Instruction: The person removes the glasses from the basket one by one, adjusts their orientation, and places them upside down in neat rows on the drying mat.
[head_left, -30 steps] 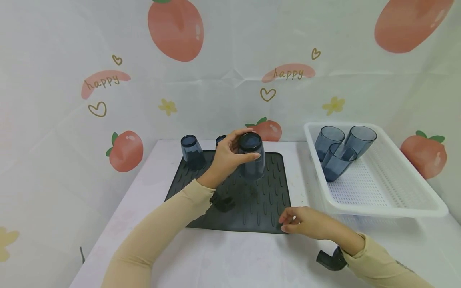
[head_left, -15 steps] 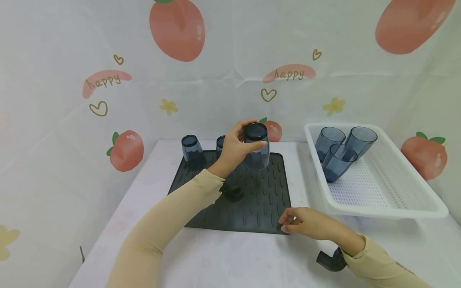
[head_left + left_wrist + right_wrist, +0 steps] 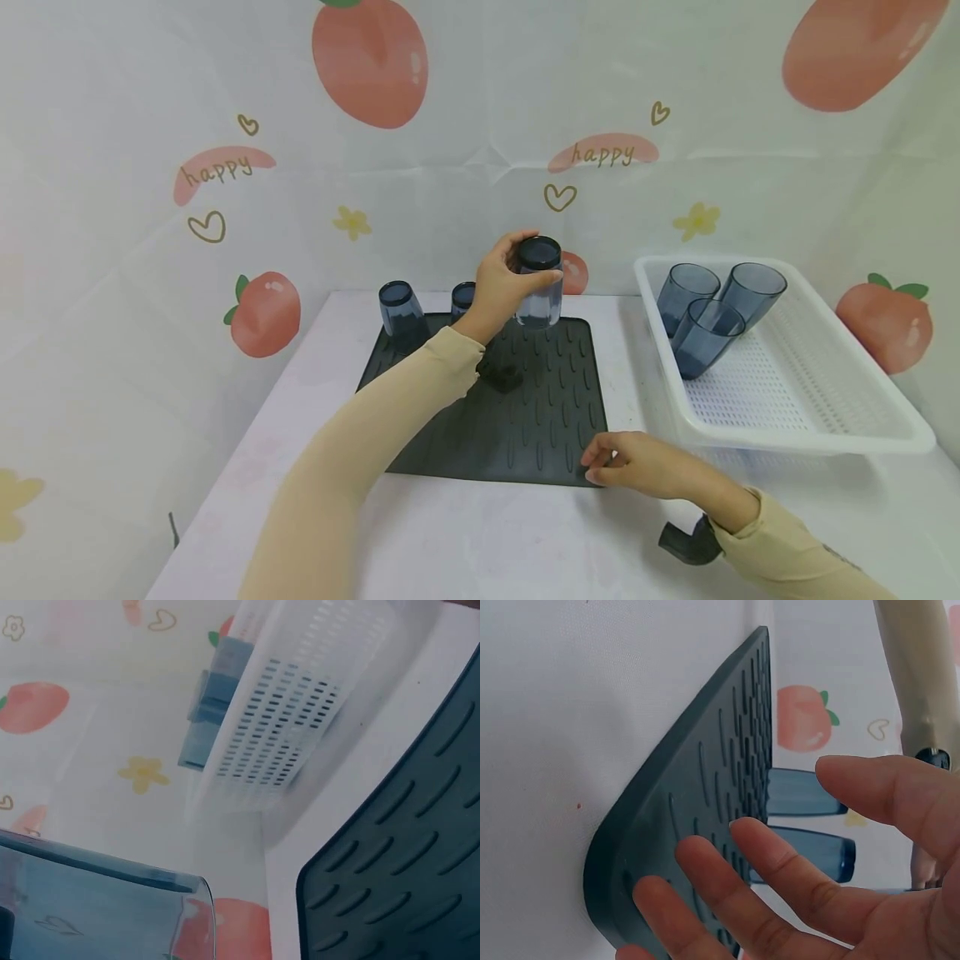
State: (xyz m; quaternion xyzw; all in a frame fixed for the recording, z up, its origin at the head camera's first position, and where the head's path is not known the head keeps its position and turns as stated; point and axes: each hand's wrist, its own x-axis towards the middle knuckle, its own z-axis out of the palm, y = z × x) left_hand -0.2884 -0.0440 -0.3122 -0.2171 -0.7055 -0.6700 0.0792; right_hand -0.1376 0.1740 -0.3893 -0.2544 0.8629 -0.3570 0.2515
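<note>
In the head view my left hand (image 3: 500, 287) grips an upside-down blue drinking glass (image 3: 539, 292) between thumb and fingers, above the back right part of the black ridged mat (image 3: 540, 433). Part of that glass (image 3: 105, 907) shows at the lower left of the left wrist view. Two more blue glasses stand upside down on the mat: one glass (image 3: 402, 312) at its back left corner, the other glass (image 3: 462, 297) partly hidden behind my left hand. My right hand (image 3: 637, 463) holds nothing; its loosely bent fingers (image 3: 769, 851) are at the mat's front right corner.
To the right stands a white perforated basket (image 3: 817, 433). Three blue glasses lean together at its left end, among them a front glass (image 3: 701, 342). A white wall cloth (image 3: 450, 183) with printed fruit hangs behind the white table (image 3: 480, 533).
My left hand has lifted the glass higher off the mat and carried it slightly to the right and away. More of the glass behind it shows. My right hand has stayed still.
</note>
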